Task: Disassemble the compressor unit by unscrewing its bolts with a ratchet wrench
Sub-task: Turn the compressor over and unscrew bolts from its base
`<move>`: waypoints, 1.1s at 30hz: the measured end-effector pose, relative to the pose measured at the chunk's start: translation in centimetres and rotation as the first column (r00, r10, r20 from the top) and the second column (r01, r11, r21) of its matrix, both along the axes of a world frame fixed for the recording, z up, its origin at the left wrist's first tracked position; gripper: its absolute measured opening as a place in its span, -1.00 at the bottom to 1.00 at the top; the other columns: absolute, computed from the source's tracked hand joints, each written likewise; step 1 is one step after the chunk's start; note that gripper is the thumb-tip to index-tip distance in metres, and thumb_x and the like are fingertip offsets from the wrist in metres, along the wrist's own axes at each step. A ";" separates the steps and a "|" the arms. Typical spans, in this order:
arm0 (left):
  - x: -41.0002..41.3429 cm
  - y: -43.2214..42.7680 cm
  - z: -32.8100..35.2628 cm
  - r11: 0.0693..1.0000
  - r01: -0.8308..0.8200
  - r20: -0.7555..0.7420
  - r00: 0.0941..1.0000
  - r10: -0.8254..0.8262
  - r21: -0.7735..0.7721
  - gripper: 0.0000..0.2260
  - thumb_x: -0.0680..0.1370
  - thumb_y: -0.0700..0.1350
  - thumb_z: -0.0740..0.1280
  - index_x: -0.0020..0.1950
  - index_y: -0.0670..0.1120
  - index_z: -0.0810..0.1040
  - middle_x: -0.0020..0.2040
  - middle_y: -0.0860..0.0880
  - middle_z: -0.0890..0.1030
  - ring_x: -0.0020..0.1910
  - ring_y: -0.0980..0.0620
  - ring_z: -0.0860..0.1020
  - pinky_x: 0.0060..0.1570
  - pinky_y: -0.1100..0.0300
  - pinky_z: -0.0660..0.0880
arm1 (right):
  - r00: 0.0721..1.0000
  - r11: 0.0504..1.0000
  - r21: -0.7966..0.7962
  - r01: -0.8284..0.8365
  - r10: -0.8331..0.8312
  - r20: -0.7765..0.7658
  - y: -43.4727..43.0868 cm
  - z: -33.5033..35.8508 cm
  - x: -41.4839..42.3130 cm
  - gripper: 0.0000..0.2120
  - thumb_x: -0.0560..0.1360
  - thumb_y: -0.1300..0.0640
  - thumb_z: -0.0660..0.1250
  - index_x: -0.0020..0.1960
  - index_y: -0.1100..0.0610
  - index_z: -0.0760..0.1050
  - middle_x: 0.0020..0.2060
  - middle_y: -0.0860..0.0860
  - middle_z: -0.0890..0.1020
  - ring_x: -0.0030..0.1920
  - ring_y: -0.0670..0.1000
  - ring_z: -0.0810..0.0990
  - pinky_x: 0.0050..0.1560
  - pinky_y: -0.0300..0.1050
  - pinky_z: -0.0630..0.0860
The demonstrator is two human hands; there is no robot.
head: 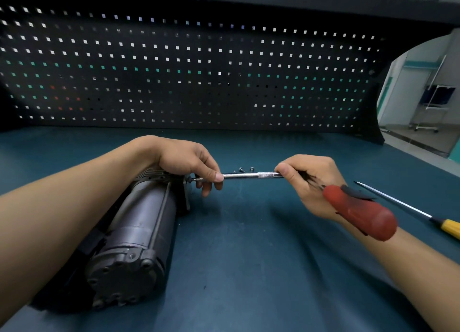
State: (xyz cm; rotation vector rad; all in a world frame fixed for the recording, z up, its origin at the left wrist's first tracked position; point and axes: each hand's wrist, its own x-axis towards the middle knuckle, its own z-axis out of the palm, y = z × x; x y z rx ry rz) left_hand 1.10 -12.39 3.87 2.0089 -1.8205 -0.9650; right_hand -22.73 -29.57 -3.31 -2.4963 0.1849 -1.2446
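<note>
A dark grey cylindrical compressor unit (pixel 139 229) lies on its side on the blue-green bench mat, its bolted end cap facing me. My left hand (pixel 189 162) rests over its far end and pinches the front of a silver tool shaft (pixel 249 175) near a bolt on the flange. My right hand (pixel 308 180) grips the same tool by its knurled section, and the tool's red handle (pixel 361 212) sticks out toward my wrist. Several small loose bolts (pixel 245 169) lie on the mat just behind the shaft.
A screwdriver (pixel 403 205) with a yellow handle lies on the mat at the right. A black pegboard (pixel 199 70) walls off the back of the bench. Beyond the bench's right end I see a room floor and a wheeled stand.
</note>
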 end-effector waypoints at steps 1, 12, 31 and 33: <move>0.0 0.0 0.0 1.000 -0.003 0.005 1.000 0.003 0.002 -0.68 0.47 0.18 0.33 0.01 -0.02 0.69 -0.19 0.01 0.71 -0.20 0.13 0.54 -0.24 0.49 0.39 | 1.000 1.000 0.001 0.001 -0.001 -0.006 -0.1 -0.1 0.0 -0.73 0.62 -0.19 0.21 -0.04 -0.07 0.59 -0.29 -0.13 0.58 -0.31 -0.07 0.53 -0.29 -0.35 0.32; -0.2 0.1 0.1 1.000 0.014 0.062 0.998 -0.013 -0.016 -0.74 0.46 0.16 0.37 -0.06 0.01 0.70 -0.24 0.06 0.70 -0.22 0.15 0.51 -0.17 0.42 0.38 | 0.993 0.960 0.276 0.048 -0.016 -0.120 1.0 0.3 0.0 -0.49 0.58 -0.25 0.24 -0.21 0.16 0.63 -0.45 0.04 0.52 -0.47 -0.15 0.42 -0.41 -0.24 0.36; -0.3 0.0 0.0 1.000 0.006 0.082 0.997 -0.006 0.001 -0.83 0.50 0.12 0.41 -0.13 0.06 0.71 -0.24 0.06 0.69 -0.25 0.17 0.50 -0.15 0.24 0.40 | 0.975 0.130 0.979 0.158 0.138 -0.175 2.1 1.4 0.4 -0.64 0.56 -0.18 0.32 -0.05 0.14 0.54 -0.29 0.11 0.69 -0.66 -0.14 0.20 -0.69 -0.38 0.06; -0.4 0.0 0.0 1.000 0.001 0.083 0.997 -0.001 -0.002 -0.83 0.50 0.11 0.42 -0.13 0.05 0.71 -0.24 0.06 0.69 -0.26 0.17 0.50 -0.19 0.30 0.40 | 0.968 0.070 0.984 0.162 0.183 -0.173 1.9 1.4 0.4 -0.65 0.57 -0.17 0.30 -0.08 0.13 0.53 -0.24 0.13 0.70 -0.68 -0.15 0.20 -0.70 -0.39 0.06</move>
